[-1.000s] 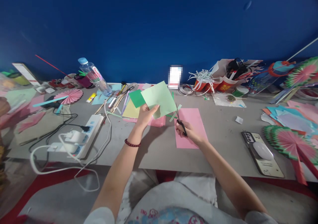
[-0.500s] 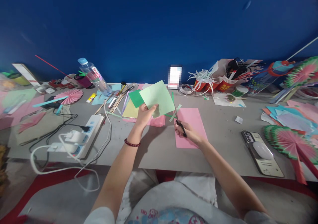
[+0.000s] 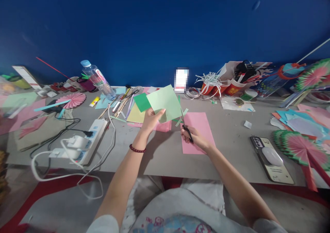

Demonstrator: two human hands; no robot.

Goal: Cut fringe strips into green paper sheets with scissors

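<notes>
My left hand [image 3: 151,120] pinches the lower edge of a light green paper sheet [image 3: 165,101], held up over the grey table [image 3: 160,154]. A red bead bracelet sits on that wrist. My right hand [image 3: 194,136] grips black scissors [image 3: 186,125], whose blades meet the sheet's right edge. Thin green paper strips [image 3: 181,117] hang beside the blades. A pink sheet [image 3: 197,131] lies flat under my right hand. A dark green paper piece [image 3: 141,102] shows just behind the light green sheet.
A white power strip [image 3: 87,140] with cables lies at left. A water bottle [image 3: 98,80] and pens stand behind. A phone [image 3: 272,159] with a white object on it lies at right, beside folded paper fans [image 3: 299,147]. Red cups [image 3: 229,86] with paper strips stand at the back.
The green sheet and my hands have shifted only slightly. The scissors stay at the sheet's right edge.
</notes>
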